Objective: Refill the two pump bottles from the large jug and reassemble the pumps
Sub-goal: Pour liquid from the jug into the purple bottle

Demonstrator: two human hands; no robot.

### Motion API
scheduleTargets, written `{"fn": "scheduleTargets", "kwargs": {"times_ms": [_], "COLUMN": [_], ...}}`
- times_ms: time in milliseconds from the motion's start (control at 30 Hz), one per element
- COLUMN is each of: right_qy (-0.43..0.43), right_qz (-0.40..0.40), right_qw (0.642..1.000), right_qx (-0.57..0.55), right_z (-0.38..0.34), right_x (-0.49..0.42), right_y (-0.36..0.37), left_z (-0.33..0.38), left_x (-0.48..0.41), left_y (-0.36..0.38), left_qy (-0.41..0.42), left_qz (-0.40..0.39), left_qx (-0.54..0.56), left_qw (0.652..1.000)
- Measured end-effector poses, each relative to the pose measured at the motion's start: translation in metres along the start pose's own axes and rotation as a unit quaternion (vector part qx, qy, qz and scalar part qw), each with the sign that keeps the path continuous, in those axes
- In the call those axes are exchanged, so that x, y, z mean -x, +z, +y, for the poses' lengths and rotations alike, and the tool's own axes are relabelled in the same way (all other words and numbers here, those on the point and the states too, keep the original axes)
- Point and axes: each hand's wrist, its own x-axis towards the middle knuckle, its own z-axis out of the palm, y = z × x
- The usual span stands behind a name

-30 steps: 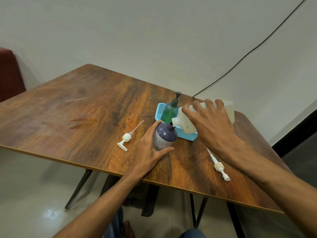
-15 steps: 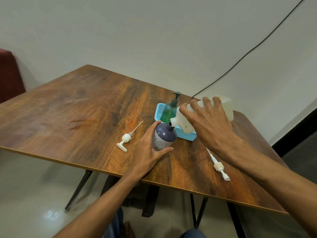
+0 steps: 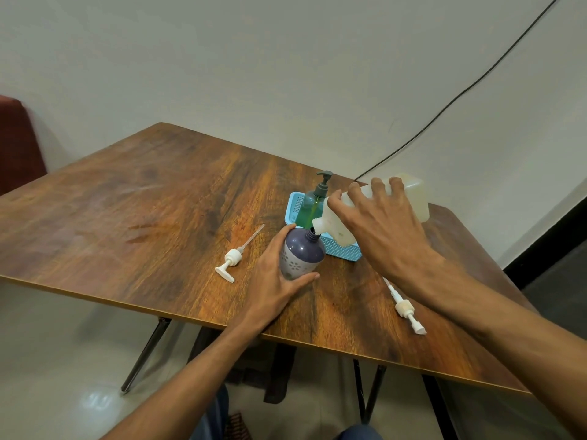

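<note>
Pouring from the large jug [image 3: 374, 208], tipped so its spout meets the open neck of the purple bottle [image 3: 301, 254], just in front of the blue basket [image 3: 341, 250] on the table [image 3: 143, 211]. Held from above by the right hand [image 3: 386, 231], fingers wrapped over the jug's body; steadied below by the left hand [image 3: 274, 277], closed around the purple bottle's side. Probably heavy when full and smooth plastic, so likely slippery if wet: best gripped wide across the body. Light and easy to tip, the purple bottle; better held low.

Counted: one jug, one purple bottle, one green bottle [image 3: 313, 206] standing in the basket with its pump on. Two loose pumps: one white pump [image 3: 233, 258] left of the basket, one cream pump [image 3: 405, 308] in front and to the right. No second open bottle visible.
</note>
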Motion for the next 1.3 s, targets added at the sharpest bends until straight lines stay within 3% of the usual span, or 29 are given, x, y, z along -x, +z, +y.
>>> {"fn": "scheduleTargets", "kwargs": {"times_ms": [600, 933, 1133, 1233, 1300], "right_qy": [0.001, 0.078, 0.152, 0.218, 0.257], "right_qz": [0.032, 0.014, 0.062, 0.095, 0.120], "right_qw": [0.999, 0.982, 0.932, 0.868, 0.801], "right_qx": [0.008, -0.170, -0.323, -0.437, -0.527], "right_z": [-0.003, -0.014, -0.019, -0.023, -0.029], "right_x": [-0.008, -0.001, 0.017, 0.025, 0.030], "right_y": [0.006, 0.032, 0.062, 0.086, 0.102], "left_z": [0.003, 0.003, 0.007, 0.009, 0.012], "left_x": [0.000, 0.000, 0.002, 0.002, 0.002], "left_y": [-0.001, -0.002, -0.001, -0.002, -0.002], "left_qy": [0.003, -0.012, -0.018, -0.019, -0.018], "left_qz": [0.011, 0.013, 0.029, 0.030, 0.026], "left_qx": [0.011, 0.028, 0.028, 0.025, 0.027], "left_qw": [1.000, 0.999, 0.999, 0.999, 0.999]}}
